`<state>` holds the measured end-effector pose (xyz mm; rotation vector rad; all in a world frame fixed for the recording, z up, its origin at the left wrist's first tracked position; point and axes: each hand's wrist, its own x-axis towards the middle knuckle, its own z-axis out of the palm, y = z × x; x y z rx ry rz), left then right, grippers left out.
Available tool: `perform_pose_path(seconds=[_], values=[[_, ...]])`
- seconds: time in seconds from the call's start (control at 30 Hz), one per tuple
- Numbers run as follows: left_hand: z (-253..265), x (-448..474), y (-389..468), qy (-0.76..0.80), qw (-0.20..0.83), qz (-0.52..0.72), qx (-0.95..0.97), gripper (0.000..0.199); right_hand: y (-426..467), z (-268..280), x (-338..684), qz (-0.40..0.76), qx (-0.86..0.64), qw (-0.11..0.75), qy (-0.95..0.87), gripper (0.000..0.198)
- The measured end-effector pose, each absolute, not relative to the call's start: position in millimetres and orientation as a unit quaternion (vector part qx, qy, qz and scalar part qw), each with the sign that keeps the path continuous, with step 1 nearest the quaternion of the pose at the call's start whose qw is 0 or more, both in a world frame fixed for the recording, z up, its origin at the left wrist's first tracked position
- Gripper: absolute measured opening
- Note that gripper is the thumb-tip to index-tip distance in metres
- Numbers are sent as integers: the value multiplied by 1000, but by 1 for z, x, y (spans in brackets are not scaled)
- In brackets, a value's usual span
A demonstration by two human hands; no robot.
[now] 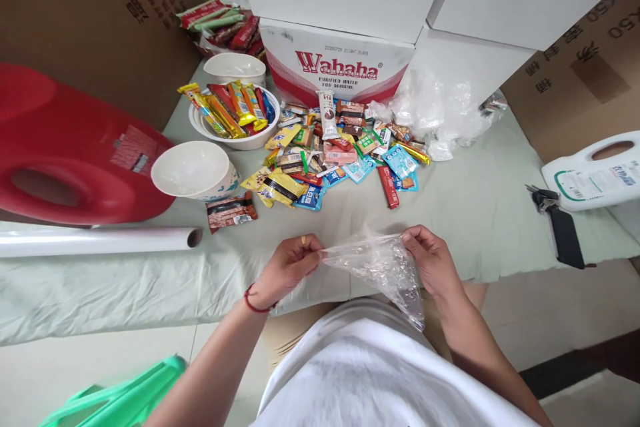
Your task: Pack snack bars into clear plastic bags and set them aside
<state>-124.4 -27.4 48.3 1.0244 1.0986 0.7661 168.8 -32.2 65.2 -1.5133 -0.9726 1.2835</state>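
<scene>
A clear plastic bag (383, 263) is stretched between my two hands at the table's front edge, its lower corner hanging down over my lap. My left hand (296, 265) pinches the left end of its upper edge. On the other side, my right hand (431, 259) is closed on the right end of that edge. Just beyond the bag lies a pile of wrapped snacks (340, 147). A brown snack packet (231, 211) rests apart from the pile, in front of a white paper bowl (193, 171).
A white bowl of snack bars (235, 141) and crumpled clear bags (435, 110) flank the pile, with a Wahaba box (345, 67) behind. At left are a red jug (75, 147) and a roll (100, 240); at right, a white bottle (595, 173) and a black phone-like object (566, 237).
</scene>
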Motion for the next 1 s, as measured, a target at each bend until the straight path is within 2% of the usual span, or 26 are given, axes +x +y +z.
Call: perform_pose_path(seconds=[0.2,0.33,0.5,0.63,0.87,0.9,1.0], values=[[51,-155,-36,536,595,322,506,26,-28,63,168,487,-611,422,-461,32],[53,-152,-35,600,453,320,576,22,-23,64,157,464,-578,419,-525,27],[60,-135,-21,621,311,350,628,44,-16,64,142,424,-509,419,-620,19],[70,-122,-9,610,202,379,666,47,-14,66,140,402,-493,411,-653,17],[52,-81,0,645,138,220,719,80,-18,67,142,387,-482,418,-666,14],[47,-76,2,655,132,214,713,76,-19,66,143,385,-482,417,-667,14],[36,-72,5,678,155,198,691,33,-23,65,148,373,-491,414,-669,14]])
